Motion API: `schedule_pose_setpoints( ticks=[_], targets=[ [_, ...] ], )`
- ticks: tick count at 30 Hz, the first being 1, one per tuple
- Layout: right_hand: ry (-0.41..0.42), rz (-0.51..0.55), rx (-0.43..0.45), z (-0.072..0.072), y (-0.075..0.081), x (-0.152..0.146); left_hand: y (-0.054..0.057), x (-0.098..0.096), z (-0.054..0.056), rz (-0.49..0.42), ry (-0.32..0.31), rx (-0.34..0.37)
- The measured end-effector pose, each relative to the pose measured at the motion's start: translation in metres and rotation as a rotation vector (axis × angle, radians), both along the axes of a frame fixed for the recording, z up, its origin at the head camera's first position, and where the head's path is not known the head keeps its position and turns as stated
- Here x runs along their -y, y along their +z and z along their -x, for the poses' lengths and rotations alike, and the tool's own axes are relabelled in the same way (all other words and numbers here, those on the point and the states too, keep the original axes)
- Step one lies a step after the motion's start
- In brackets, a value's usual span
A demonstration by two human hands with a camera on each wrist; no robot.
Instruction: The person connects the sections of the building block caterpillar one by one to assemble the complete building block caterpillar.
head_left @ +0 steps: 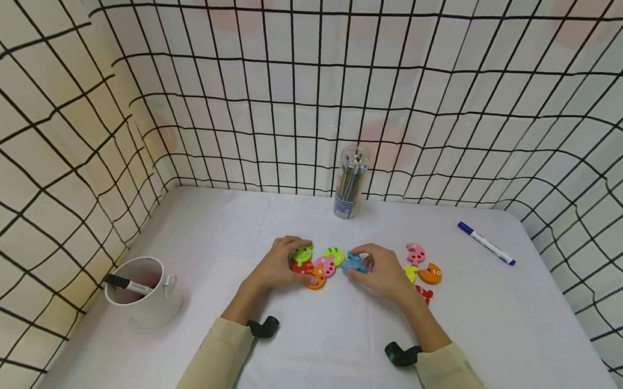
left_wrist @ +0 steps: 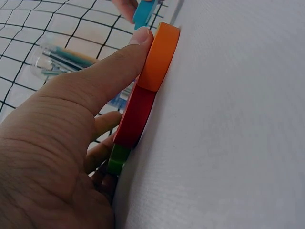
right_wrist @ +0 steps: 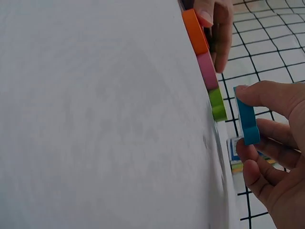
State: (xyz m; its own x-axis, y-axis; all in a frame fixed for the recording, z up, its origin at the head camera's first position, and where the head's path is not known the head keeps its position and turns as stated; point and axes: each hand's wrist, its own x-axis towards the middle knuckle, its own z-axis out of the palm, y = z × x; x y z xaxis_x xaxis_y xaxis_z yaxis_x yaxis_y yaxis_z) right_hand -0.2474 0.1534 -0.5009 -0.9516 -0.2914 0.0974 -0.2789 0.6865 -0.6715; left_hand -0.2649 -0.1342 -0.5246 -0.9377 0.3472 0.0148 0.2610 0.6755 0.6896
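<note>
My left hand (head_left: 275,264) rests around a row of joined puzzle pieces on the white table, thumb against the orange piece (left_wrist: 161,57), other fingers by the green animal-head piece (head_left: 302,253). Between these sits a red piece (left_wrist: 136,117); a pink piece (head_left: 326,266) and a light green piece (head_left: 334,254) continue the row to the right. In my right hand (head_left: 387,273) a blue puzzle piece (right_wrist: 247,117) is pinched between thumb and fingers. The right wrist view shows it raised off the cloth, apart from the light green end.
Right of my right hand lie loose pink (head_left: 416,253), yellow (head_left: 410,274), orange (head_left: 431,274) and red (head_left: 424,294) pieces. A capped marker (head_left: 486,243) lies farther right. Pencils stand in a clear jar (head_left: 349,188) at the back. A white bucket (head_left: 165,305) holds another marker (head_left: 127,284).
</note>
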Motion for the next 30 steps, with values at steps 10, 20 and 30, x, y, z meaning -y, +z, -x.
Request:
schedule_pose_setpoints(
  ticks=[10, 20, 30],
  targets=[
    [-0.021, 0.000, 0.065, 0.002, -0.001, 0.007, 0.000, 0.000, 0.002, -0.011, -0.020, -0.024],
    [-0.030, -0.055, 0.125, 0.002, -0.003, 0.010, 0.002, 0.000, 0.001, -0.026, -0.029, -0.019],
    [-0.062, -0.044, 0.149, -0.001, -0.003, 0.018, 0.001, 0.002, 0.000, 0.007, -0.066, -0.075]
  ],
)
